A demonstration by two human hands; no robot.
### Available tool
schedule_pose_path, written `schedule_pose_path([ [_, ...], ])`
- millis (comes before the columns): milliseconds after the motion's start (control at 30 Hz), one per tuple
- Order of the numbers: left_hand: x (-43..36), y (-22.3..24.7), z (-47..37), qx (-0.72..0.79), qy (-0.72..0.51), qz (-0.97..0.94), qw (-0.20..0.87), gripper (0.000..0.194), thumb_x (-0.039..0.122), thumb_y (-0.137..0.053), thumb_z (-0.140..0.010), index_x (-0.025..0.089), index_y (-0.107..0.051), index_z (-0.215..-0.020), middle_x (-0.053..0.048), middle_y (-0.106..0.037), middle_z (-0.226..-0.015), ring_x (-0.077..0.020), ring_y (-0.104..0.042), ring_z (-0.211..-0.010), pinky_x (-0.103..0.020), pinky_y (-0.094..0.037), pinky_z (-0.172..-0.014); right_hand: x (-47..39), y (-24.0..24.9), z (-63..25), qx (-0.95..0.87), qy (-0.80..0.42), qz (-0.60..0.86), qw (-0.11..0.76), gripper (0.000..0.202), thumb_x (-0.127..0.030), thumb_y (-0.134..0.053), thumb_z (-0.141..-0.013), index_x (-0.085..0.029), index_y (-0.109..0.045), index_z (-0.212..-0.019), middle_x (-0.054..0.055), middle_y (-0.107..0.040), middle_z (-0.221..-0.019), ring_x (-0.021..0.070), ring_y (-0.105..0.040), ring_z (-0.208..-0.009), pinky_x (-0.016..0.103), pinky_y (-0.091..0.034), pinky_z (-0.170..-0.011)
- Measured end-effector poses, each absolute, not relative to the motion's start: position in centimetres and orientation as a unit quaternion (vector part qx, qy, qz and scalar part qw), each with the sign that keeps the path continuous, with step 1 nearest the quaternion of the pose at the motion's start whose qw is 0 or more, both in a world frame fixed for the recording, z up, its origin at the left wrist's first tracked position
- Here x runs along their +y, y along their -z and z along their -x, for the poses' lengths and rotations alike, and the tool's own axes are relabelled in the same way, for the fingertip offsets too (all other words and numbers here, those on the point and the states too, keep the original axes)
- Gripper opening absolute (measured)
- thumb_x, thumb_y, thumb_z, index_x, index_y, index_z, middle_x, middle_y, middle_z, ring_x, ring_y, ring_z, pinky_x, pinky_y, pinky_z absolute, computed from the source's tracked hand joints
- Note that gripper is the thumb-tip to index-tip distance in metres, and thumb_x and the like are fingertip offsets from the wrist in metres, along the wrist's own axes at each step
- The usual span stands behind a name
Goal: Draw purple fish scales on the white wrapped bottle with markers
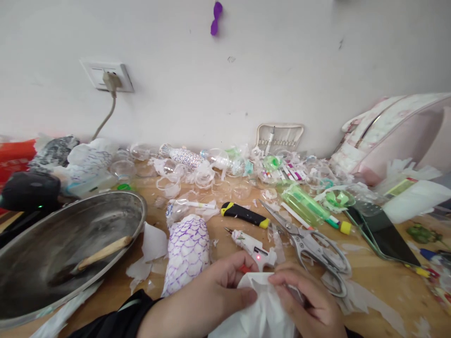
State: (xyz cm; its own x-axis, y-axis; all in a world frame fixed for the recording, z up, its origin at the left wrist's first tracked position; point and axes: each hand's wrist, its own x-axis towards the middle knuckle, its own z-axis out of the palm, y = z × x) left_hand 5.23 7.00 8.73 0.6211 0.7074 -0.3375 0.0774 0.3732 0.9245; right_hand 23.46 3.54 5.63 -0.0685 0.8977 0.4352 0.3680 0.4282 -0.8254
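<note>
Both of my hands are at the bottom centre, pinching a white sheet of thin paper (262, 305) between them. My left hand (218, 291) has its thumb and fingers closed on the sheet's left part. The fingers of my right hand (306, 293) grip its top right edge. Just beyond the hands lies a white glue gun (251, 245) with a red light. A white paper shape with purple scales (188, 246) rests left of it. Further off is a black and yellow utility knife (244, 214), with metal scissors (306, 241) to the right.
A large metal bowl (139, 211) holding a wooden-handled brush (105, 252) stands at left. Green bottle pieces (303, 204), markers, plastic scraps and paper bits cover the back. A phone (391, 234) and a pink bag (398, 136) are at right; a plug (112, 80) sits in the wall socket.
</note>
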Motion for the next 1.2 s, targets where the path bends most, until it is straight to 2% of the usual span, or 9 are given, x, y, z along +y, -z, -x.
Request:
schedule_pose_path([
  [100,7.1,-8.9,-5.3,0.372,-0.203,-0.509,0.749,0.027,0.019,-0.055,-0.074,0.023,-0.061,-0.1,0.004,-0.062,-0.093,-0.0123,-0.053,-0.091,-0.022,-0.038,-0.079,3.6,-5.6,-23.6,-0.681,-0.268,0.466,0.497,0.017,-0.013,-0.058,-0.08,-0.029,-0.065,-0.083,-0.006,-0.068,-0.078,0.0091,-0.065,-0.071,0.012,-0.05,-0.065],
  [233,7.2,-9.1,-5.3,0.388,-0.19,-0.513,0.742,0.038,0.024,-0.055,-0.074,0.025,-0.061,-0.111,0.001,-0.065,-0.102,-0.0179,-0.055,-0.099,-0.025,-0.04,-0.076,3.7,-5.5,-23.8,-0.674,-0.298,0.46,0.496,0.016,-0.017,-0.057,-0.082,-0.03,-0.066,-0.085,-0.004,-0.067,-0.08,0.0107,-0.065,-0.075,0.014,-0.051,-0.068],
  [433,7.2,-8.8,-5.0,0.406,-0.186,-0.562,0.696,0.035,0.026,-0.053,-0.076,0.023,-0.061,-0.11,-0.002,-0.064,-0.112,-0.0231,-0.049,-0.115,-0.028,-0.04,-0.082,3.9,-5.3,-23.9,-0.673,-0.318,0.462,0.482,0.017,-0.018,-0.056,-0.085,-0.03,-0.067,-0.085,-0.004,-0.068,-0.083,0.0116,-0.065,-0.078,0.016,-0.051,-0.07],
  [567,7.3,-8.7,-5.0,0.415,-0.187,-0.554,0.697,0.031,0.028,-0.053,-0.077,0.021,-0.062,-0.106,-0.004,-0.064,-0.107,-0.0218,-0.054,-0.102,-0.032,-0.039,-0.083,3.9,-5.4,-23.9,-0.678,-0.326,0.464,0.468,0.018,-0.017,-0.055,-0.085,-0.03,-0.067,-0.088,-0.003,-0.067,-0.083,0.012,-0.066,-0.078,0.017,-0.052,-0.068],
  [733,7.5,-9.1,-5.2,0.428,-0.206,-0.515,0.714,0.025,0.03,-0.056,-0.076,0.018,-0.062,-0.097,-0.003,-0.061,-0.098,-0.0177,-0.052,-0.092,-0.029,-0.037,-0.08,3.8,-5.7,-23.8,-0.681,-0.308,0.471,0.469,0.017,-0.017,-0.056,-0.085,-0.028,-0.069,-0.086,0.0,-0.069,-0.084,0.0142,-0.067,-0.078,0.019,-0.054,-0.067],
  [900,7.4,-9.5,-5.4,0.435,-0.259,-0.469,0.724,0.022,0.039,-0.054,-0.08,0.018,-0.057,-0.075,0.004,-0.049,-0.071,-0.0099,-0.042,-0.068,-0.023,-0.033,-0.068,3.5,-5.7,-23.5,-0.674,-0.303,0.473,0.479,0.017,-0.018,-0.057,-0.084,-0.029,-0.07,-0.086,0.0,-0.07,-0.085,0.015,-0.067,-0.079,0.018,-0.053,-0.064],
  [967,7.3,-9.4,-5.4,0.429,-0.27,-0.475,0.72,0.023,0.038,-0.054,-0.081,0.018,-0.054,-0.07,0.005,-0.045,-0.068,-0.0091,-0.038,-0.065,-0.023,-0.031,-0.065,3.3,-5.6,-23.4,-0.67,-0.31,0.47,0.484,0.018,-0.019,-0.057,-0.084,-0.03,-0.07,-0.086,-0.001,-0.07,-0.085,0.0145,-0.067,-0.079,0.017,-0.052,-0.061],
  [1067,7.3,-9.0,-5.4,0.41,-0.268,-0.48,0.728,0.022,0.037,-0.056,-0.079,0.016,-0.054,-0.071,0.005,-0.046,-0.069,-0.0087,-0.038,-0.066,-0.022,-0.03,-0.065,3.2,-5.4,-23.1,-0.659,-0.313,0.469,0.498,0.017,-0.021,-0.057,-0.084,-0.031,-0.07,-0.085,-0.001,-0.069,-0.084,0.0141,-0.066,-0.078,0.017,-0.051,-0.062],
  [1200,7.5,-8.5,-5.4,0.391,-0.249,-0.475,0.748,0.021,0.033,-0.06,-0.076,0.018,-0.054,-0.09,0.004,-0.051,-0.076,-0.0079,-0.041,-0.065,-0.021,-0.03,-0.062,3.3,-5.5,-23.1,-0.662,-0.307,0.458,0.508,0.018,-0.02,-0.056,-0.085,-0.031,-0.07,-0.087,-0.001,-0.068,-0.081,0.0135,-0.066,-0.075,0.017,-0.051,-0.061],
])
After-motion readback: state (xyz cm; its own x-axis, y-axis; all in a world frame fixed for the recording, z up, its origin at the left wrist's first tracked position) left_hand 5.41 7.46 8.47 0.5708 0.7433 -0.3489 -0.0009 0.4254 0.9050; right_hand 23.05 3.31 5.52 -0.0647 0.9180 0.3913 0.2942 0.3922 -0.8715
